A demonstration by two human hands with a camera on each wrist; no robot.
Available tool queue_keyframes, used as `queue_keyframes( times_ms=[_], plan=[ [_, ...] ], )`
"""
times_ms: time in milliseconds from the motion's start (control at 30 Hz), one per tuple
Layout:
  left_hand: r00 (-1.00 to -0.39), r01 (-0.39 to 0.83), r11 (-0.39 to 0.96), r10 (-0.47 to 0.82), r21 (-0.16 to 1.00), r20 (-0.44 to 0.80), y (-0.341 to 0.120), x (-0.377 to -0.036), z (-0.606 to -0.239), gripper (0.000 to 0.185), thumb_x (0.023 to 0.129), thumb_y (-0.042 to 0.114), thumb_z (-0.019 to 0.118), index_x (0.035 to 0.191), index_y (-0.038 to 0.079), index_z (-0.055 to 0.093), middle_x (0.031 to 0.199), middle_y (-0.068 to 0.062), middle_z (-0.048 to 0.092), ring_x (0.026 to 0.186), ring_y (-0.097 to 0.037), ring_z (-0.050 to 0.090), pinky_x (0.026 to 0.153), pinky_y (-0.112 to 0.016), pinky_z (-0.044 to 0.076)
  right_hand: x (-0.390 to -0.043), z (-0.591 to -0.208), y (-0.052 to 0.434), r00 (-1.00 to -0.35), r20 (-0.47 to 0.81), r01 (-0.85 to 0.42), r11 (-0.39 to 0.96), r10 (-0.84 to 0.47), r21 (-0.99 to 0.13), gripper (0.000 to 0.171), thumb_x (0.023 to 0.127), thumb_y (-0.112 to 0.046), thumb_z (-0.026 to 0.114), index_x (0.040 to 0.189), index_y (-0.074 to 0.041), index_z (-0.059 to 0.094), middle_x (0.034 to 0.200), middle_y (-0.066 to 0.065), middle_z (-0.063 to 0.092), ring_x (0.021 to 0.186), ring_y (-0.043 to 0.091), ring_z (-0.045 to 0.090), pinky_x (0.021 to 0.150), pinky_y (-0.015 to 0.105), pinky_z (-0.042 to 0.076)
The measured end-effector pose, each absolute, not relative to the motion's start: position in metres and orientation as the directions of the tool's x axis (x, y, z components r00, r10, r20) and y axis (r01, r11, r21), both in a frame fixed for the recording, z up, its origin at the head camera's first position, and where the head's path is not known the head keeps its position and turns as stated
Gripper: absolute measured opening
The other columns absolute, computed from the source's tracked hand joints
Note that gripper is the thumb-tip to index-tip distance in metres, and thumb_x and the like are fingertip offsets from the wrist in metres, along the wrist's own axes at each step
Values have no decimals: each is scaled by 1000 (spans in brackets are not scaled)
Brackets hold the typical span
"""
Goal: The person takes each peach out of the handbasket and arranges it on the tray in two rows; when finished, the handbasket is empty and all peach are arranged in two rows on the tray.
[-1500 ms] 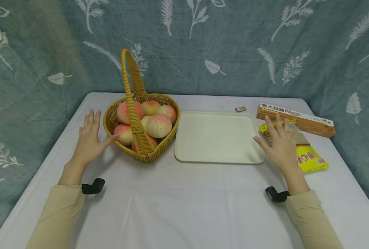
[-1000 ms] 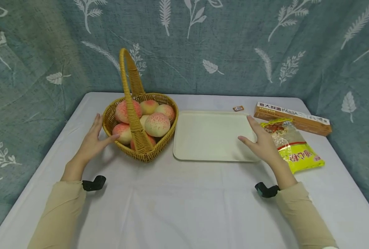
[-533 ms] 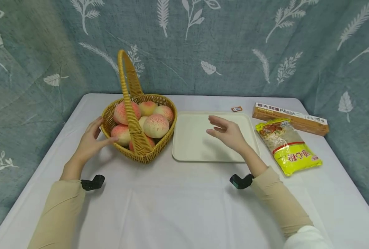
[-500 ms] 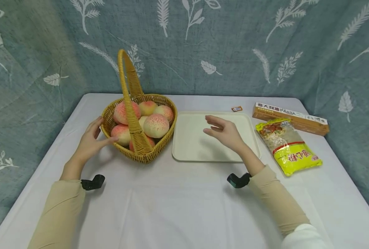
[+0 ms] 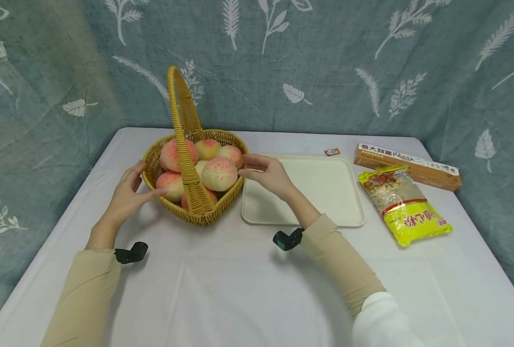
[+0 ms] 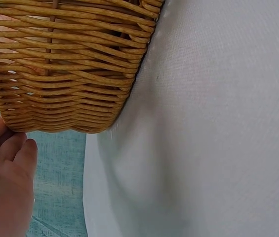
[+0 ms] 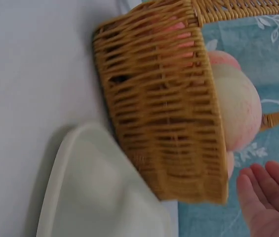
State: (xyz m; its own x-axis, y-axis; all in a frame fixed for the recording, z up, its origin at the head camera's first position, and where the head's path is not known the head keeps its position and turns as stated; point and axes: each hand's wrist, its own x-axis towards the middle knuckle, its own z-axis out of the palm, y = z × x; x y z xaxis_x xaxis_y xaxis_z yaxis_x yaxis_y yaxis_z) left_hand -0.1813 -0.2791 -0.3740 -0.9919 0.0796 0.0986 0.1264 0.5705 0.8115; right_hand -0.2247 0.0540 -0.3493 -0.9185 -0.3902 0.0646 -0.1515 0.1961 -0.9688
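Observation:
A wicker basket (image 5: 204, 219) with a tall handle stands on the left of the table, filled with several peaches (image 5: 219, 174). My left hand (image 5: 124, 195) holds the basket's left end, fingers bent at the outer rim and thumb over the near edge. The left wrist view shows those fingertips (image 6: 27, 153) against the woven corner. My right hand (image 5: 269, 176) is at the basket's right rim, fingers loosely bent and thumb apart. In the right wrist view its fingers (image 7: 265, 185) are beside the rim, close to a peach (image 7: 235, 106), with nothing between them.
A cream tray (image 5: 315, 193) lies right of the basket, partly under my right hand. Farther right are a yellow food bag (image 5: 406, 207) and a long pasta box (image 5: 408, 166). A small orange-brown packet (image 5: 332, 152) lies behind the tray. A patterned curtain (image 5: 257, 72) hangs behind.
My right hand has swept left from the bag, across the tray, to the basket's right rim. My left hand has bent its fingers onto the left rim. The basket has stayed put.

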Motion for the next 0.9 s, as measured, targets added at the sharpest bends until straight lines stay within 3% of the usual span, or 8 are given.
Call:
queue_keyframes(
  times_ms=[200,367,600,900],
  plan=[
    [-992,127,567,74,813,104,-279,-182,-374,88,79,23,68,141,1,11,145,-15,4,132,-28,9,108,-41,14,-229,-349,30,-920,44,-147,240,-388,-960,52,79,-26,67,124,-6,51,119,2,54,105,12,52,85,21,46],
    [-992,123,563,75,817,98,-280,-183,-376,87,78,20,68,141,-1,11,144,-18,5,131,-30,9,108,-42,14,-229,-346,14,-929,32,-186,389,-368,-902,62,74,-34,70,126,-7,49,118,3,54,101,11,52,81,19,47],
    [-992,124,564,77,816,98,-280,-182,-376,87,78,20,68,141,0,11,144,-18,6,131,-30,9,108,-42,14,-230,-343,1,-936,18,-235,583,-353,-778,74,68,-35,75,129,-8,44,123,6,50,108,17,49,87,26,45],
    [-993,118,572,70,812,95,-280,-183,-375,87,78,22,68,141,1,11,145,-17,5,132,-29,8,108,-43,14,-226,-345,-3,-938,50,-271,635,-343,-723,84,60,-35,81,130,-9,42,124,5,48,109,19,48,88,29,45]
  ],
)
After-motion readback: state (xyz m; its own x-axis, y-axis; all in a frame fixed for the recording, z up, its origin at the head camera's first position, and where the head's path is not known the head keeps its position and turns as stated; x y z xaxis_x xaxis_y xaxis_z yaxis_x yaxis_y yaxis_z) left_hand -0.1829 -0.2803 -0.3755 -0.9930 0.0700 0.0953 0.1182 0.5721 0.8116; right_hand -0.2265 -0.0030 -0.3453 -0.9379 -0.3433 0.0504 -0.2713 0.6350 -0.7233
